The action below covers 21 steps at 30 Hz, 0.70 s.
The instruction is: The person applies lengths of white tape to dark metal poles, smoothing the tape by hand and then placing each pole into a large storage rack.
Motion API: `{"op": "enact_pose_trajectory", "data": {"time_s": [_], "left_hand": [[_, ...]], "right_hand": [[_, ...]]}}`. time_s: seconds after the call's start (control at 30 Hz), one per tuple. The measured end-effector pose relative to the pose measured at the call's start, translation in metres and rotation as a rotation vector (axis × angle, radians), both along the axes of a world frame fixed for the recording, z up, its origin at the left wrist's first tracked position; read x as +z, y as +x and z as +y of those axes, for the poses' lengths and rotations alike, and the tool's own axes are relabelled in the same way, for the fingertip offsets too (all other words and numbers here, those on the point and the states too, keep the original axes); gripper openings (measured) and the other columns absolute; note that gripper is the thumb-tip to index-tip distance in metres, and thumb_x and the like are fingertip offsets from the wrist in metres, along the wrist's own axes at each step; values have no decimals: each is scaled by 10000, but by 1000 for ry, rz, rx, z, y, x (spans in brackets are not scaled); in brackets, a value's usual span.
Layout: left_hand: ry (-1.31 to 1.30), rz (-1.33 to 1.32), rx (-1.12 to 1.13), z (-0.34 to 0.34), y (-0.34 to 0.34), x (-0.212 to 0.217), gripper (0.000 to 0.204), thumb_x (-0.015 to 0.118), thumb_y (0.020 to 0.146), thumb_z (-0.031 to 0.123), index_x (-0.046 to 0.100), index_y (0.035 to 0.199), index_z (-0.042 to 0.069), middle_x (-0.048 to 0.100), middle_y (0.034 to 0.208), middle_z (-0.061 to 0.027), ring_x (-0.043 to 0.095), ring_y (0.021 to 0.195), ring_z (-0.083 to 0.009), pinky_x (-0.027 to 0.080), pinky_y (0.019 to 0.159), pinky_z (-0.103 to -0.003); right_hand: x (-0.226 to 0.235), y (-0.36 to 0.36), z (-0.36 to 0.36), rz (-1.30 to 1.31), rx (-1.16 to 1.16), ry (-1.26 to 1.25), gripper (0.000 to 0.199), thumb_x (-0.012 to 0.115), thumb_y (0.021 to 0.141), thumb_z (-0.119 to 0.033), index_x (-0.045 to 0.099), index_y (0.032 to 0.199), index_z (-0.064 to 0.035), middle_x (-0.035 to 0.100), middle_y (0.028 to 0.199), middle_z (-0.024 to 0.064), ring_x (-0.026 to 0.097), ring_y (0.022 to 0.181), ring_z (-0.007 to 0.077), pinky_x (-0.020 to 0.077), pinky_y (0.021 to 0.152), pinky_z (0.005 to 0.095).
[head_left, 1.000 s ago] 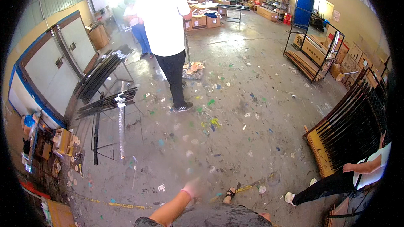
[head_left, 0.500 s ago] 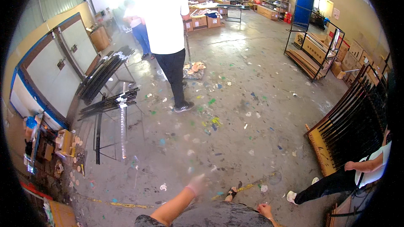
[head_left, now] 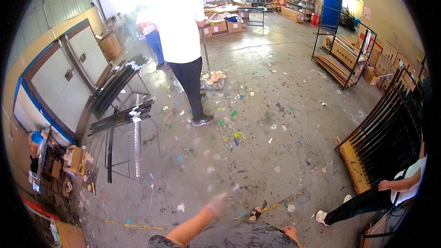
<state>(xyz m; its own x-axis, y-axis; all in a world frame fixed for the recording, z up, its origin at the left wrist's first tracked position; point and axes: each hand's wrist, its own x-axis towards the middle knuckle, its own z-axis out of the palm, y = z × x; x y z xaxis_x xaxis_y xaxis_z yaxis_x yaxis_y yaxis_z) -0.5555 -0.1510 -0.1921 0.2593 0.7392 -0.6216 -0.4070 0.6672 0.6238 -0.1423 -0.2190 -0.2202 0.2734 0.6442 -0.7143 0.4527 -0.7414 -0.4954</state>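
Note:
My left hand (head_left: 221, 205) is held out in front of my dark grey shirt (head_left: 229, 235), over the floor. It looks pale, as if in a thin whitish glove, with a pinkish band at the wrist; its fingers are smeared, and I make out no object in them. Low beside my shirt on the right, my right hand (head_left: 290, 232) is small in the picture and bare. Its fingers look curled in, with nothing visible between them. Neither hand touches anything I can see. Below my hands one foot in a dark sandal (head_left: 256, 212) shows on the floor.
A person in white (head_left: 181, 32) stands ahead; another person (head_left: 154, 36) is farther left. Black bars lie on stands (head_left: 121, 117) at left. On the right are a wheeled rack (head_left: 344, 57), a rack of dark rods (head_left: 381, 133) and a person's dark-trousered leg (head_left: 353, 205). Scraps dot the floor (head_left: 275, 156).
The view has shifted slightly, moving the surroundings a little right and down in the picture. My left hand stays extended; my right hand sits slightly lower beside my shirt.

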Motion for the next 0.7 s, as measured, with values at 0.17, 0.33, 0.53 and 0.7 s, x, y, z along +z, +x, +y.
{"op": "enact_pose_trajectory", "data": {"time_s": [0.17, 0.33, 0.53, 0.7], "left_hand": [[-120, -98, 90, 11, 10, 27, 440, 285, 947, 281, 400, 1209, -54, 453, 1256, -225, 450, 1127, -312, 364, 930, -385], [-106, -27, 145, 15, 1, 11, 412, 310, 946, 278, 435, 1169, -45, 501, 1184, -213, 485, 1075, -302, 396, 889, -381], [11, 154, 163, 15, -7, 21, 339, 420, 907, 277, 459, 1095, -3, 527, 1124, -187, 516, 989, -289, 425, 822, -387], [-163, -118, 346, 16, -3, 37, 384, 473, 902, 301, 465, 1145, 4, 519, 1150, -169, 505, 929, -264, 413, 745, -340]], "right_hand": [[-60, 14, 2, 159, -215, 19, 188, 527, 813, -145, 613, 724, -3, 613, 627, 92, 568, 508, 173, 459, 463, 309], [-72, 21, 4, 136, -103, -5, 211, 531, 831, -155, 622, 726, 3, 623, 639, 89, 569, 510, 156, 468, 476, 306], [-52, 19, -1, 77, -49, 42, 168, 562, 781, -126, 637, 715, 9, 616, 616, 73, 561, 508, 151, 452, 482, 288], [-59, 25, 3, 115, -50, 16, 154, 556, 781, -106, 623, 711, 13, 602, 601, 75, 559, 498, 163, 450, 464, 297]]}}
